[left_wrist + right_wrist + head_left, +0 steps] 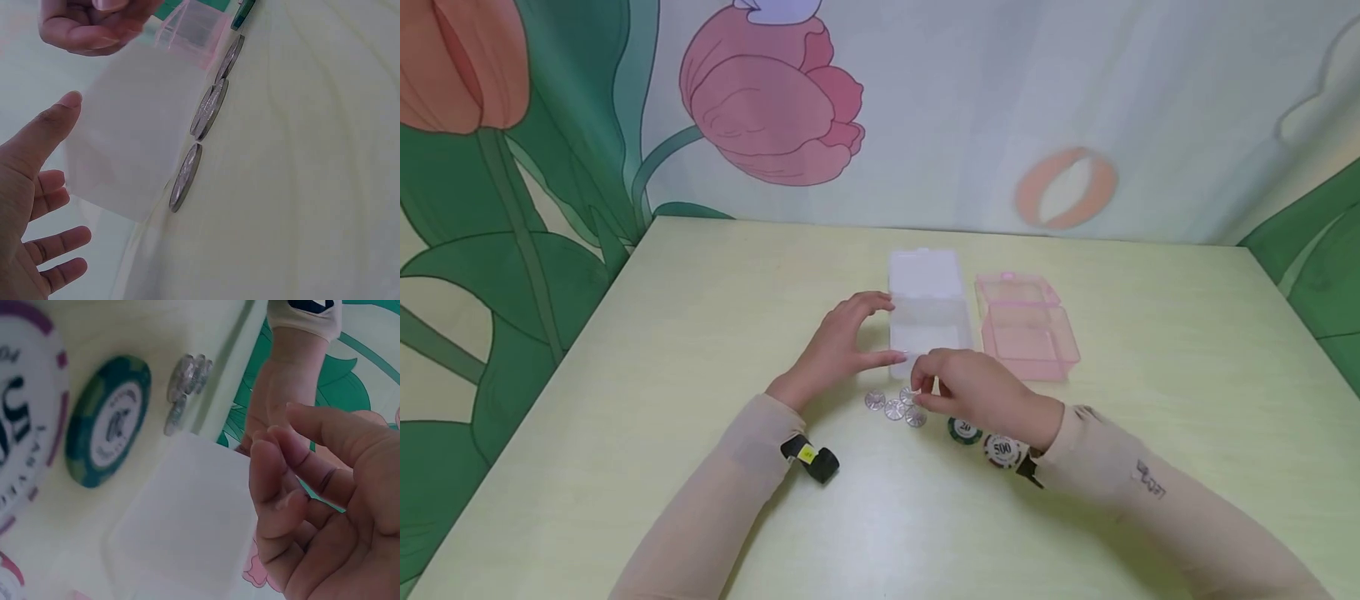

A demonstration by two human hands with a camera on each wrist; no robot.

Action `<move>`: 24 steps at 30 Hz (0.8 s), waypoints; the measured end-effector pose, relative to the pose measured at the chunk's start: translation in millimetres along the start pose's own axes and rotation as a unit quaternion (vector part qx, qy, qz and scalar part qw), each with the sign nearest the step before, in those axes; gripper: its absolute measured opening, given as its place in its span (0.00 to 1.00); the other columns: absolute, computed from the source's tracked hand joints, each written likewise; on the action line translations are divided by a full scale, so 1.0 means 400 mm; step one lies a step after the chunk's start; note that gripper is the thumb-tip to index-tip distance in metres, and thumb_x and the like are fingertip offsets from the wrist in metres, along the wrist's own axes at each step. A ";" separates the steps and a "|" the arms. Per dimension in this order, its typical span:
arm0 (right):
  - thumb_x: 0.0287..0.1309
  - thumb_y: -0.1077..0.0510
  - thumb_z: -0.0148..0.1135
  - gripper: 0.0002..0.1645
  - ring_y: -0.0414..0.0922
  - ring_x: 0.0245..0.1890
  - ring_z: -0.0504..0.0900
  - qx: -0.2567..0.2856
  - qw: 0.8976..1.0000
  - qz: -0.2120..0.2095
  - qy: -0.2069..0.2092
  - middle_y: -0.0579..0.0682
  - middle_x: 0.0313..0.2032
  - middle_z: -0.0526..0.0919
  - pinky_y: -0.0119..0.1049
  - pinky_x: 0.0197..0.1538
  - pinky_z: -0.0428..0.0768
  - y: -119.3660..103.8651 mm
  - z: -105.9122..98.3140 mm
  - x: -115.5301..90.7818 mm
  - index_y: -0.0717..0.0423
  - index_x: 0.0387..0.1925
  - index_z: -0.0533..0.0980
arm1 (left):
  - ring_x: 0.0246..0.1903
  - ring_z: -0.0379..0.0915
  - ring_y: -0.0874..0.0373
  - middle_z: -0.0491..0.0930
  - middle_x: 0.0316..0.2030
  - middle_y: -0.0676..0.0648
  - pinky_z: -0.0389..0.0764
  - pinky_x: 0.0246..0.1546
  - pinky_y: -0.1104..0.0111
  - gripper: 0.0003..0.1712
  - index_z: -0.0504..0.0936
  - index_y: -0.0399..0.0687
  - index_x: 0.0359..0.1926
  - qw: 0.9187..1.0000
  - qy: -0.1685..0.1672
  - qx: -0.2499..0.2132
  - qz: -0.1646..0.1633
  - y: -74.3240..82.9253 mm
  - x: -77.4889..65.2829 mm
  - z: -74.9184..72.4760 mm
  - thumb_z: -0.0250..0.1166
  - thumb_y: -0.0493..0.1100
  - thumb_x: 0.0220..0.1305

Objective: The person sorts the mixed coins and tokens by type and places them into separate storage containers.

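Note:
My left hand (835, 343) is at the left side of a translucent white plastic box (928, 312). Its fingers and thumb are spread, with the fingertips right at the box's edge. My right hand (981, 387) hovers in front of the box, above several silver coins (875, 400) on the table. Nothing shows between its loosely bent fingers and thumb (312, 422), which stand a little apart in the right wrist view. The coins lie close together before the box's front wall (125, 144). The box's lid (925, 272) is raised at the back.
A pink translucent box (1048, 368) with its lid up stands right of the white one. Under the right wrist lie a green poker chip (965, 431) marked 20 and a white one (1002, 451) marked 500. Behind the table (662, 333) hangs a flowered curtain (940, 108).

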State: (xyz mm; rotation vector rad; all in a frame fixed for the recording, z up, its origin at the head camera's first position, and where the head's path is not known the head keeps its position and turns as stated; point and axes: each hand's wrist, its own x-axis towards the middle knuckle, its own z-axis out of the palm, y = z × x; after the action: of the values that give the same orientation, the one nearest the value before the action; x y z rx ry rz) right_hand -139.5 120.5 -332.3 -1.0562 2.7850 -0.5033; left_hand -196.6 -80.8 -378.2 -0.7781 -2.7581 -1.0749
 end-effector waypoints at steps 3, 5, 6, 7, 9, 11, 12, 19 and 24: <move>0.50 0.53 0.64 0.05 0.32 0.16 0.65 -0.012 1.000 0.008 -0.006 0.38 0.26 0.77 0.23 0.22 0.66 0.000 0.013 0.000 0.47 0.30 0.76 | 0.62 0.58 0.57 0.65 0.61 0.53 0.58 0.61 0.52 0.38 0.68 0.52 0.56 1.000 0.000 -0.004 0.000 0.003 0.001 -0.002 0.69 0.58 0.44; 0.49 0.52 0.64 0.06 0.32 0.16 0.65 -0.017 1.000 0.013 -0.014 0.38 0.26 0.77 0.23 0.21 0.66 0.001 0.022 0.000 0.46 0.29 0.76 | 0.62 0.58 0.57 0.65 0.61 0.53 0.58 0.61 0.52 0.38 0.68 0.52 0.56 1.000 -0.001 -0.007 0.000 0.004 0.001 -0.003 0.69 0.58 0.44; 0.49 0.52 0.64 0.06 0.32 0.16 0.65 -0.018 1.000 0.015 -0.020 0.38 0.27 0.77 0.23 0.21 0.66 0.001 0.026 0.001 0.47 0.29 0.76 | 0.62 0.58 0.57 0.65 0.61 0.53 0.58 0.61 0.52 0.38 0.68 0.52 0.56 1.000 -0.002 -0.008 -0.001 0.004 0.001 -0.003 0.69 0.58 0.44; 0.50 0.52 0.64 0.06 0.32 0.16 0.65 -0.022 0.999 0.016 -0.025 0.39 0.27 0.77 0.24 0.20 0.65 0.001 0.031 0.001 0.47 0.30 0.76 | 0.62 0.58 0.57 0.65 0.61 0.53 0.58 0.62 0.53 0.38 0.68 0.53 0.56 1.000 -0.003 -0.008 -0.004 0.004 0.000 -0.003 0.69 0.58 0.44; 0.50 0.51 0.64 0.07 0.33 0.17 0.67 -0.032 0.999 0.019 -0.036 0.39 0.28 0.77 0.24 0.20 0.66 0.001 0.039 0.002 0.47 0.30 0.77 | 0.63 0.58 0.57 0.64 0.61 0.53 0.58 0.62 0.53 0.38 0.68 0.53 0.56 1.000 -0.004 -0.006 -0.007 0.003 0.000 -0.003 0.69 0.59 0.44; 0.50 0.51 0.63 0.07 0.33 0.19 0.69 -0.044 0.998 0.019 -0.044 0.40 0.29 0.77 0.24 0.21 0.67 0.000 0.044 0.004 0.47 0.31 0.77 | 0.63 0.57 0.57 0.64 0.61 0.53 0.58 0.62 0.53 0.38 0.68 0.53 0.56 1.000 -0.004 -0.002 -0.009 0.002 0.000 -0.002 0.69 0.59 0.44; 0.50 0.51 0.64 0.07 0.34 0.21 0.70 -0.051 0.997 0.021 -0.048 0.41 0.29 0.77 0.25 0.22 0.67 0.000 0.047 0.005 0.47 0.31 0.77 | 0.63 0.57 0.57 0.64 0.61 0.53 0.58 0.62 0.52 0.38 0.68 0.53 0.56 1.000 -0.004 -0.001 -0.010 0.001 0.000 -0.002 0.69 0.59 0.44; 0.49 0.51 0.64 0.08 0.37 0.28 0.76 -0.077 0.994 0.029 -0.066 0.42 0.29 0.77 0.29 0.28 0.73 -0.008 0.053 0.013 0.48 0.31 0.78 | 0.63 0.57 0.57 0.64 0.62 0.53 0.58 0.62 0.53 0.38 0.67 0.54 0.56 1.000 -0.006 0.003 -0.011 -0.001 0.001 -0.001 0.68 0.59 0.45; 0.49 0.51 0.65 0.08 0.37 0.28 0.76 -0.086 0.993 0.038 -0.075 0.42 0.29 0.77 0.30 0.28 0.74 -0.008 0.058 0.015 0.48 0.32 0.78 | 0.63 0.57 0.58 0.63 0.62 0.53 0.58 0.62 0.53 0.38 0.67 0.54 0.57 1.000 -0.009 -0.003 -0.010 0.000 0.002 0.000 0.68 0.59 0.45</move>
State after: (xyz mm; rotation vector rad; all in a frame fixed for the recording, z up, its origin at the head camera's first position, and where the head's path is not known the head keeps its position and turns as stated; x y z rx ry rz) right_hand -136.9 108.3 -353.0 -0.9690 2.7610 -0.1707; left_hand -197.4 -80.6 -378.0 -0.7670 -2.7839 -1.0845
